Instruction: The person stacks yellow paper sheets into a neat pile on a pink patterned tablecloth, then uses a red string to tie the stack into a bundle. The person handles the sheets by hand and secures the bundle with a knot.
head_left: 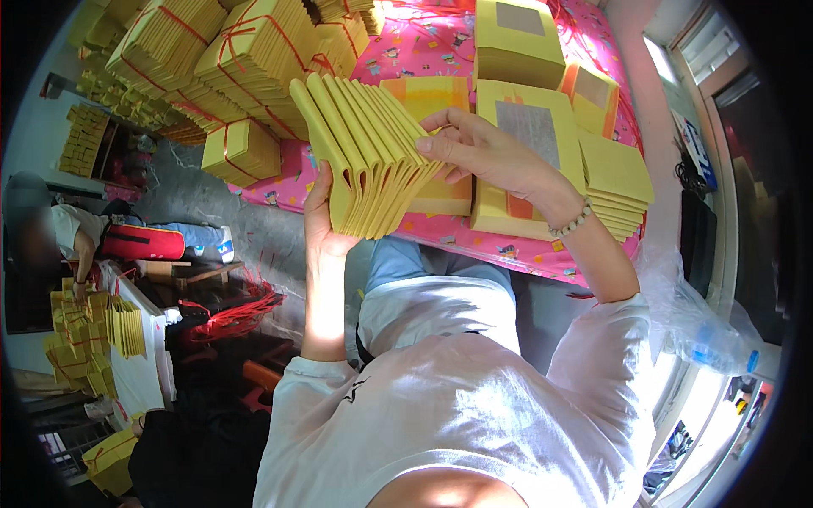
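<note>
A fanned stack of folded yellow paper (360,152) is held up in front of me, its rounded folds toward the upper left. My left hand (330,230) grips it from below, with the thumb up along the left side. At the stack's right edge, the thumb and index finger of my right hand (478,152) pinch the sheets, while the other fingers curl loosely. Just beyond this hand lies a yellow paper pile with a grey square (529,127) on top. Beside it on the right sits another pile of folded yellow paper (614,182).
A pink patterned cloth (406,51) covers the table. Bundles of yellow paper tied with red string (254,55) are heaped at the far left. To the left, another person (76,233) works beside a white table (135,356). Red strings (241,313) hang nearby; clear plastic (694,317) is at right.
</note>
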`<state>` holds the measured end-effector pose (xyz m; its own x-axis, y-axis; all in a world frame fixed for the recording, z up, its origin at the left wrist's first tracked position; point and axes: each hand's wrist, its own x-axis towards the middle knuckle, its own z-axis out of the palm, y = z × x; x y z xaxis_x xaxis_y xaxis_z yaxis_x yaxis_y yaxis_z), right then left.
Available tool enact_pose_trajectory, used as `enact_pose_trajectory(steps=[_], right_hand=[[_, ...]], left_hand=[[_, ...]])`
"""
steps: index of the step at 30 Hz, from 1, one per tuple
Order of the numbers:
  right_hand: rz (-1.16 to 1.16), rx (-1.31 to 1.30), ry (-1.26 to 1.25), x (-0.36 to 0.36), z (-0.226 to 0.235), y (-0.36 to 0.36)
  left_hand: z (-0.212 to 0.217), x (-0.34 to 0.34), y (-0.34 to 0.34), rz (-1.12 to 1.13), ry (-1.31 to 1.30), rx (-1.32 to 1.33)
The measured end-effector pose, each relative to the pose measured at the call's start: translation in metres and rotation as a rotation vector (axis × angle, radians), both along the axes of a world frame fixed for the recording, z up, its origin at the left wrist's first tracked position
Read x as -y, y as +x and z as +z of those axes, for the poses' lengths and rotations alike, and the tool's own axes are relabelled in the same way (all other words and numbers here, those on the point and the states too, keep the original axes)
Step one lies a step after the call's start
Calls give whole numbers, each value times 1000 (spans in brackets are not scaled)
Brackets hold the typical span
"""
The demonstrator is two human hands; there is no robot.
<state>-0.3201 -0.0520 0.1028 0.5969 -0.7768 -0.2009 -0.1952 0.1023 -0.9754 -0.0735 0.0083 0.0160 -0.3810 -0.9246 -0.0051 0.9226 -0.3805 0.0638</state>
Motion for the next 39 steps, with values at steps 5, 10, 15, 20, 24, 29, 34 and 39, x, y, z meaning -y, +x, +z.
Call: enact_pose_trajectory(steps=[5, 10, 15, 20, 24, 29, 34, 39], right_hand=[[-55, 5, 6, -3, 2, -8], [-83, 9, 21, -4, 2, -19], [-133, 14, 72, -3, 3, -26], [-152, -30, 52, -4, 3, -32], [-166, -32, 54, -6, 6, -36], [-170, -98, -6, -6, 8, -46], [-12, 43, -14, -4, 42, -68], [-262, 36, -232, 20, 37, -103]], left_hand=[[2, 7, -10, -28, 20, 38], [6, 12, -20, -85, 10, 41], [14, 17, -29, -64, -61, 183], [24, 22, -38, -49, -82, 273], [25, 26, -43, -40, -85, 325], [44, 29, -58, 117, -38, 625], [63, 40, -80, 165, -190, 826], [90, 50, -142, 247, -345, 945]])
